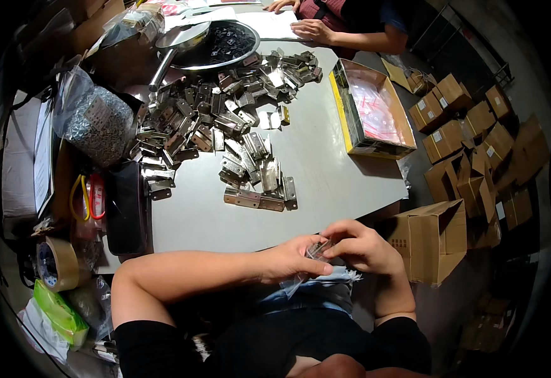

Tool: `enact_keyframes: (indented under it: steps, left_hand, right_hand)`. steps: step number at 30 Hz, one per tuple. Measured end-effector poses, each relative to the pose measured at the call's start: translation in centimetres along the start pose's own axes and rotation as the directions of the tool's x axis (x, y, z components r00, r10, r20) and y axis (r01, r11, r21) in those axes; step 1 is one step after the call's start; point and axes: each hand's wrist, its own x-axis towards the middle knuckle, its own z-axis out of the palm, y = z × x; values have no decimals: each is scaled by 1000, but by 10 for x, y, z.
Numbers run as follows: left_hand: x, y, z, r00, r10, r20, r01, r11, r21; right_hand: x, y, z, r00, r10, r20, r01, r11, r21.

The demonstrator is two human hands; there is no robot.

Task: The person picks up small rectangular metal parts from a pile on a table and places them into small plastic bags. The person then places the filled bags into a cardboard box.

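Note:
Close to my body, just past the table's near edge, both hands meet around a small clear plastic bag [318, 250]. My left hand [293, 257] is closed on it, thumb in front, and a loose end of the plastic hangs below. My right hand [362, 247] pinches the bag's other side with thumb and fingers. Something shiny shows through the plastic, too small to make out. Beyond my hands, a spread of silvery metal hinge-like brackets [244, 157] lies on the grey table [326, 183], heaped higher toward the far left.
A metal bowl [250, 58] of black pieces and a long-handled pan [184, 38] stand far left. A bag of screws [99, 116], scissors [79, 198] and tape [54, 264] line the left. An open box [408, 150] holds plastic bags. Cardboard boxes [436, 242] stand right. Another person's hand [313, 30] rests on paper.

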Motion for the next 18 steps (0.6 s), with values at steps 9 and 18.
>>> enact_keyframes:
  steps: [9, 18]
  left_hand:
    - [-4, 4, 4, 998, -62, 34, 56, 985, 161]
    - [0, -5, -2, 995, -78, 69, 61, 974, 220]
  right_hand:
    - [42, 21, -25, 980, 191, 53, -193, 981, 21]
    - [95, 53, -4, 997, -66, -41, 45, 922, -384]
